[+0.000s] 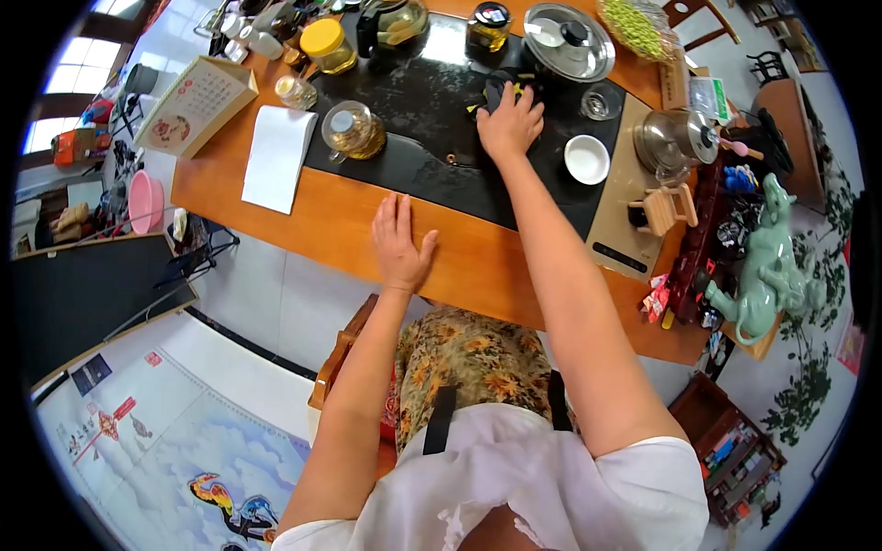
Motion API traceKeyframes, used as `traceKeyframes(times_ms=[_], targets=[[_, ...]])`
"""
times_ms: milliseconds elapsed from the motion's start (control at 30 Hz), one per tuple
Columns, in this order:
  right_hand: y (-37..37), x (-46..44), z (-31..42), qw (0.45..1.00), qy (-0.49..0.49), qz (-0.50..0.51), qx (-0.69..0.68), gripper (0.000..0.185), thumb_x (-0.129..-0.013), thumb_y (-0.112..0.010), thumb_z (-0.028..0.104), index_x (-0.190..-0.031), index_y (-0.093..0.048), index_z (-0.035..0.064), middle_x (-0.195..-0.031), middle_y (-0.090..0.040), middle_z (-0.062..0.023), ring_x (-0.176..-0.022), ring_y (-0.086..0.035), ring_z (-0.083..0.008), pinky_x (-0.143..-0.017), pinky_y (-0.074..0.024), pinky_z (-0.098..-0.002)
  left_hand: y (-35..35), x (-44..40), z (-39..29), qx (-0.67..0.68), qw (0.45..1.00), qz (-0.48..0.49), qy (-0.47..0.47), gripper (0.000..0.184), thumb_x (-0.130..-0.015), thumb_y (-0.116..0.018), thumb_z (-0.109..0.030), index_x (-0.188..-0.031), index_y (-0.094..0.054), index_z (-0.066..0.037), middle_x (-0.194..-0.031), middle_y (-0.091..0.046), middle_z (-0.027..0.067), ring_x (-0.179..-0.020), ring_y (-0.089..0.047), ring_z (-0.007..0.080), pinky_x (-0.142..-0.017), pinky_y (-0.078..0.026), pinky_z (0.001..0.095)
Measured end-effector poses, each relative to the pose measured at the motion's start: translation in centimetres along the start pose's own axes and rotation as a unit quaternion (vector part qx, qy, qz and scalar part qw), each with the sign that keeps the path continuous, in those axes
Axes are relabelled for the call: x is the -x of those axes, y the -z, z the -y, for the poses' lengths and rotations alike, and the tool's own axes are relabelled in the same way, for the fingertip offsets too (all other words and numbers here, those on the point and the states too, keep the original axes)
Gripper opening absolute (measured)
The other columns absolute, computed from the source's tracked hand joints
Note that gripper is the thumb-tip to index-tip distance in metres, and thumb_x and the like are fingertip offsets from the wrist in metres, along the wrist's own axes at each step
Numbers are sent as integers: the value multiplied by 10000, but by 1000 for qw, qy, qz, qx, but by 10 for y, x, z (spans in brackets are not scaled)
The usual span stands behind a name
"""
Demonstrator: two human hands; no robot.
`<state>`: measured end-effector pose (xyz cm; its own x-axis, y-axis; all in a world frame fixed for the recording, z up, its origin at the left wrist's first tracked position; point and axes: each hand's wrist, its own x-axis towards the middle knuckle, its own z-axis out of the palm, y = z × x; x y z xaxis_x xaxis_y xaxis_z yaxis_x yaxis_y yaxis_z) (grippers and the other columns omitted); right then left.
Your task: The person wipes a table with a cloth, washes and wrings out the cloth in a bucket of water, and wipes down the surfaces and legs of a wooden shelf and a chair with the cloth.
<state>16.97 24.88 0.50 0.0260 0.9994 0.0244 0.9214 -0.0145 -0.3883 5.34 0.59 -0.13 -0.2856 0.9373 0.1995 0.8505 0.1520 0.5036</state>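
Note:
My right hand [512,124] presses down on a crumpled black and yellow cloth [497,84], its fingers bent over it. Beneath the cloth lies a black tea tray [427,115] with wet, shiny patches. Flat on the wooden table [340,225] near its front edge rests my left hand [402,246], fingers stretched out and holding nothing. A small glass teapot [356,133] with amber contents stands ahead of that hand. Right of my right hand are a white bowl [586,160] and a small glass cup [600,101].
A lidded metal pot [570,46] and jars, including a yellow-lidded jar [328,46], line the back. White paper [278,158] and a standing calendar [197,106] lie left. On the right are a glass kettle [673,142], a small wooden chair [663,210] and a green figurine [767,262].

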Motion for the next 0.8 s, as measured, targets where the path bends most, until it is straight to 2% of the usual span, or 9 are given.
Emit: traceKeyframes(times_ms=[33,133,167,267,367,533,667,767,800], targets=[[-6,-7,5,999,39,-31,2,645,-736,-711,262,-1342,-523,142,-1448,-373,-144,-1309,-326,-435,-1086,-271,-516,-1,1,-1,-5,1000,-2,-1,694,-876,-602,-444,-1421,-400,-65,-1473,-344,191,-1338,-328,394,-1092,-255,514],[-13,-10,27,984,173,16,-36,567,-695,-712,188,-1252,-604,173,-1400,-449,-98,-1278,-388,-384,-1053,-332,-487,2,-1,-2,-4,1000,6,1,701,-875,-599,-451,-1426,-395,-68,-1478,-341,187,-1345,-325,385,-1097,-249,514],[-13,-6,35,974,217,22,-58,471,-684,-703,141,-1150,-669,199,-1339,-513,-55,-1248,-437,-328,-1013,-382,-455,1,-1,-1,-9,1000,6,4,700,-878,-597,-448,-1429,-392,-68,-1478,-342,184,-1347,-325,383,-1101,-246,512],[-26,10,42,932,359,7,-57,395,-695,-654,72,-1062,-699,213,-1244,-579,-24,-1170,-508,-295,-953,-434,-430,0,0,-1,-15,1000,2,3,689,-883,-593,-441,-1424,-395,-62,-1474,-347,184,-1342,-332,384,-1097,-250,511],[-11,8,27,909,411,45,-46,368,-705,-638,51,-1030,-703,210,-1212,-597,-9,-1135,-537,-285,-912,-464,-419,1,0,-2,-12,1000,-5,-1,670,-891,-590,-427,-1414,-402,-53,-1460,-361,187,-1334,-340,384,-1088,-260,510],[29,22,-35,944,330,18,11,302,-722,-631,57,-973,-706,208,-1113,-615,-33,-980,-592,-297,-791,-514,-413,-3,-1,-1,-4,998,-57,-21,618,-905,-583,-422,-1373,-453,-41,-1410,-426,177,-1287,-396,382,-1049,-309,499],[75,63,-70,974,191,116,-35,348,-732,-605,76,-1062,-683,152,-1145,-603,-74,-1012,-582,-322,-853,-506,-417,-5,2,0,3,997,-79,-19,622,-895,-595,-414,-1376,-452,-45,-1403,-429,179,-1282,-399,387,-1052,-310,494],[76,116,-69,935,329,100,-89,459,-732,-604,93,-1188,-634,132,-1268,-551,-117,-1134,-524,-339,-977,-442,-420,-10,4,7,31,996,-86,-16,634,-886,-605,-415,-1399,-433,-85,-1441,-382,186,-1324,-357,384,-1078,-284,498],[70,135,-62,920,331,177,-113,518,-739,-625,125,-1253,-606,184,-1352,-497,-116,-1215,-465,-373,-1052,-369,-474,-11,4,9,35,995,-95,-21,635,-885,-607,-412,-1400,-432,-84,-1442,-382,188,-1323,-357,387,-1077,-286,497]])
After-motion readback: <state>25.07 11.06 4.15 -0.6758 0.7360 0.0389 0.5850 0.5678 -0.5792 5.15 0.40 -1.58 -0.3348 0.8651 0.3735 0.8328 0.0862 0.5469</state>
